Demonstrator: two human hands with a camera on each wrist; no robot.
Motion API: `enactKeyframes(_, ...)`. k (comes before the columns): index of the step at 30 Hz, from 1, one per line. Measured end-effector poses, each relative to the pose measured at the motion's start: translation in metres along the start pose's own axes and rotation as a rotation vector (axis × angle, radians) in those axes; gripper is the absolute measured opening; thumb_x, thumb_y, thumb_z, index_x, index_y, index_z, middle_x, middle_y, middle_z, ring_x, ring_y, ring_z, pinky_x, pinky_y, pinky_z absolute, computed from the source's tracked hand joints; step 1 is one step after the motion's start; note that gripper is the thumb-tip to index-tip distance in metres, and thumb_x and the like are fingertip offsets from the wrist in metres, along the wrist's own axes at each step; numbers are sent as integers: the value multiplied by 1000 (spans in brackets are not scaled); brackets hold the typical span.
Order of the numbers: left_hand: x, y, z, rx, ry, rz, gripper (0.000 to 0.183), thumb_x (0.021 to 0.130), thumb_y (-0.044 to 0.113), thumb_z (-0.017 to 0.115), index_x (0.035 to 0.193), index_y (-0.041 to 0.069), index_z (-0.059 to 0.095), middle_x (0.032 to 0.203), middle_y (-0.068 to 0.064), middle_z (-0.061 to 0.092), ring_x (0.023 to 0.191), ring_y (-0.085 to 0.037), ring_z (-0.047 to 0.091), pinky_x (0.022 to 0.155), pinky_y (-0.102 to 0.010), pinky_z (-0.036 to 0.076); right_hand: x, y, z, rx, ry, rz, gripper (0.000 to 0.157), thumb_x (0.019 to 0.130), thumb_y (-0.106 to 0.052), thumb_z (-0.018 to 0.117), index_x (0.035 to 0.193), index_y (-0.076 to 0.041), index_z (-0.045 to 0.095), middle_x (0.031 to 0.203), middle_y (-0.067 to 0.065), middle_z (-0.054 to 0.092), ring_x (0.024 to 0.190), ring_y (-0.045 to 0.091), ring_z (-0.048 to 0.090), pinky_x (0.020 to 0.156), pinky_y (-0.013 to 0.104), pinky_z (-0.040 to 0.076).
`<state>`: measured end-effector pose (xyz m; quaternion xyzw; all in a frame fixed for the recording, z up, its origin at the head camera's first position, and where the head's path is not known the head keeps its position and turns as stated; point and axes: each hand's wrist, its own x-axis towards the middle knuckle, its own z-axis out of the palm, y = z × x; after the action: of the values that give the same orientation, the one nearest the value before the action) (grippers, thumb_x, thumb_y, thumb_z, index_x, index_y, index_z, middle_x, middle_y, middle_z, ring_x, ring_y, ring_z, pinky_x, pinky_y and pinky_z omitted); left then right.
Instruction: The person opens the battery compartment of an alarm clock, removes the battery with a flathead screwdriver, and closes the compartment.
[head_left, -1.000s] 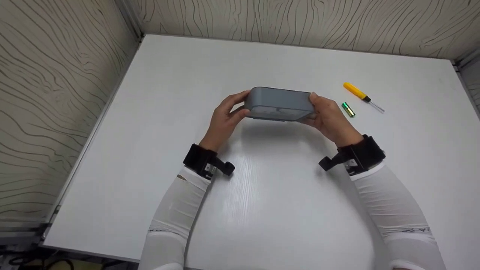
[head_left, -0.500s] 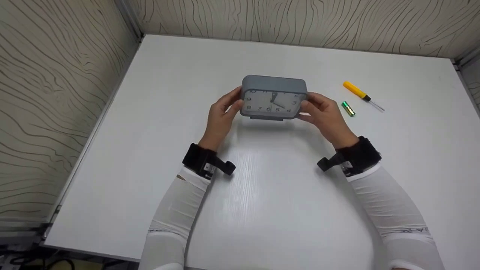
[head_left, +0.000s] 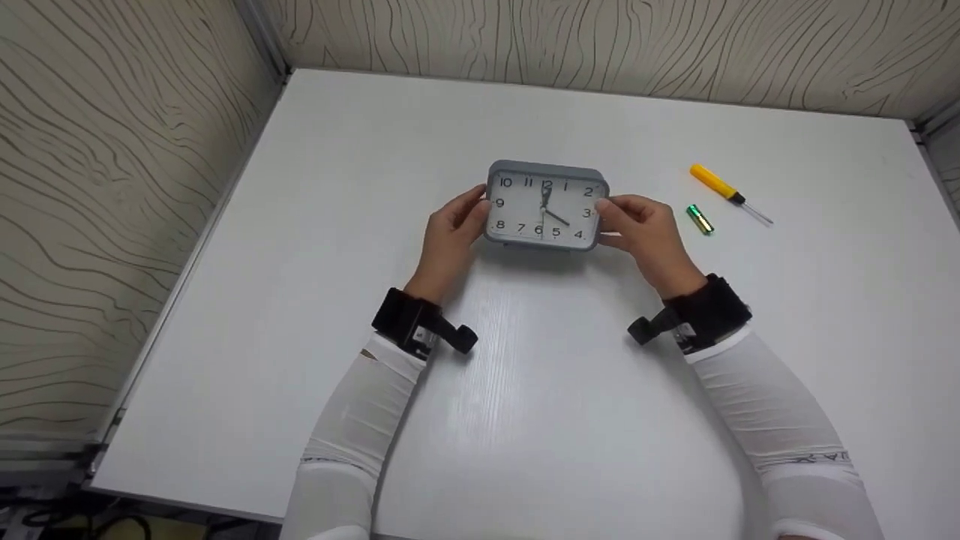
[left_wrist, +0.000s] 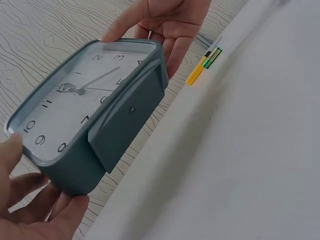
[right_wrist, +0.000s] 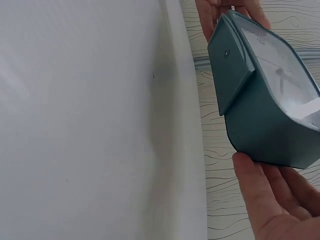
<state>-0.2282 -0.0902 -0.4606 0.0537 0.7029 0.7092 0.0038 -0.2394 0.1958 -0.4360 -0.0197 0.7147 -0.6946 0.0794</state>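
A blue-grey desk clock (head_left: 517,206) with a white numbered face is held up off the table, its face turned toward the head camera. My left hand (head_left: 450,236) grips its left side, thumb on the front edge and fingers behind. On the opposite side my right hand (head_left: 652,236) pinches the clock the same way, near the 3. The left wrist view shows the underside of the clock (left_wrist: 127,115), where a raised base panel carries a small screw. In the right wrist view the right fingers (right_wrist: 252,180) touch the clock's side wall.
Right of the clock, a green battery (head_left: 700,220) lies on the white table (head_left: 360,150). Beyond it is a screwdriver (head_left: 714,182) with a yellow handle. Wood-patterned panels (head_left: 570,41) stand behind the table and at its left.
Both hands have tilted the clock from showing mostly its top and a foreshortened face to showing the full face. The right hand has shifted slightly left; battery and screwdriver stay on the table.
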Motion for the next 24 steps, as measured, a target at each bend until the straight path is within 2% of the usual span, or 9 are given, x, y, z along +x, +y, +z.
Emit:
enactKeyframes(4, 0, -1, 2, -19, -9, -15, 48, 102, 29, 61, 148, 20, 53, 136, -3, 62, 122, -13, 60, 99, -24, 50, 4, 4, -2, -16, 14, 59, 45, 95, -36, 72, 122, 0, 67, 112, 10, 68, 96, 19, 70, 83, 28, 59)
enactKeyframes(10, 0, -3, 3, -19, -29, -68, 48, 102, 26, 62, 149, 22, 52, 144, -4, 56, 124, -12, 59, 98, -24, 51, 4, 6, -4, -40, 17, 109, 59, 94, -34, 73, 136, 4, 57, 111, 8, 69, 94, 17, 70, 81, 28, 59)
enactKeyframes(15, 0, -6, 5, 26, -65, -104, 51, 105, 24, 57, 154, 20, 44, 150, -4, 52, 130, -10, 55, 100, -21, 49, 4, 6, -3, -61, 21, 134, 63, 93, -30, 75, 142, 4, 52, 106, 7, 72, 92, 17, 71, 80, 29, 60)
enactKeyframes(19, 0, -8, 6, 42, -73, -107, 52, 106, 21, 55, 155, 15, 41, 156, -3, 46, 137, -11, 49, 102, -20, 46, 5, 7, -3, -67, 26, 152, 63, 94, -30, 75, 143, 4, 52, 110, 8, 72, 94, 17, 71, 81, 29, 60)
enactKeyframes(24, 1, -10, 8, 130, -62, -110, 52, 107, 22, 53, 155, 11, 40, 158, -2, 41, 145, -11, 37, 113, -21, 35, 6, 11, -1, -99, 14, 181, 64, 95, -35, 72, 144, 2, 52, 119, 11, 68, 99, 17, 69, 85, 29, 58)
